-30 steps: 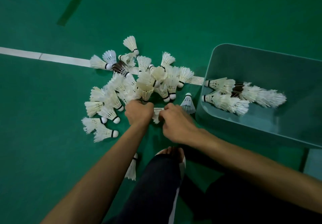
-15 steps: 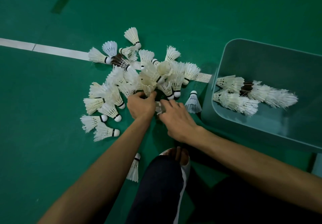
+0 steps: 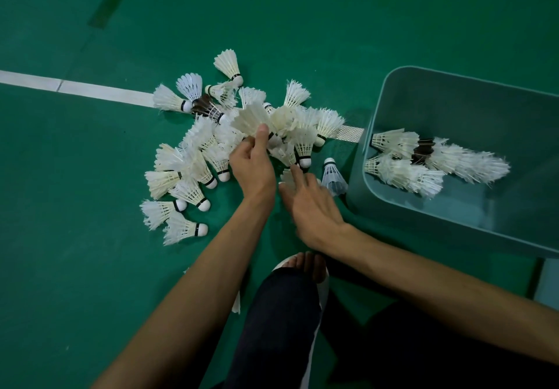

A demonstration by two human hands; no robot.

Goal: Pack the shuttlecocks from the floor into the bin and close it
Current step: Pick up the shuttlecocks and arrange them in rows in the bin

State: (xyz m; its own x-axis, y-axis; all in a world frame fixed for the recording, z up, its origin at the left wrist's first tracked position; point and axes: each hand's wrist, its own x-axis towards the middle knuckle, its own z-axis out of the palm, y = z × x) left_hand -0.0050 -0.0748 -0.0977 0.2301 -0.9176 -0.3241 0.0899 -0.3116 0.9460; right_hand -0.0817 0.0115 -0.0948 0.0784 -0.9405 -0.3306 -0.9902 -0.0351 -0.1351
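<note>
**A:** What's changed in the last second?

**B:** The left hand (image 3: 252,167) has come up off the floor. It has a cream shuttlecock (image 3: 248,119) pinched between thumb and fingers, its feather skirt fanned out above the pile (image 3: 205,158). The right hand (image 3: 314,210) was curled before and has now opened, with its fingers stretched out. Its index tip touches some white feathers beneath it.

**A:** Is the right hand holding anything?

**B:** Not that I can see; it only touches.

**A:** And the rest of the shuttlecocks?

**B:** Most lie in a loose heap on the green floor (image 3: 75,237), across the white line (image 3: 90,90). They have white or cream feather skirts, white cork tips and dark bands at the neck. There is also a dark brown shuttlecock (image 3: 205,105) among them. A bluish shuttlecock (image 3: 333,173) stands cork up just beside the bin (image 3: 453,95).

**A:** The bin itself?

**B:** Pale teal, translucent and open at the top, to the right of the pile. Two nested rows (image 3: 402,173) of shuttlecocks lie on its bottom, near its left wall.
</note>
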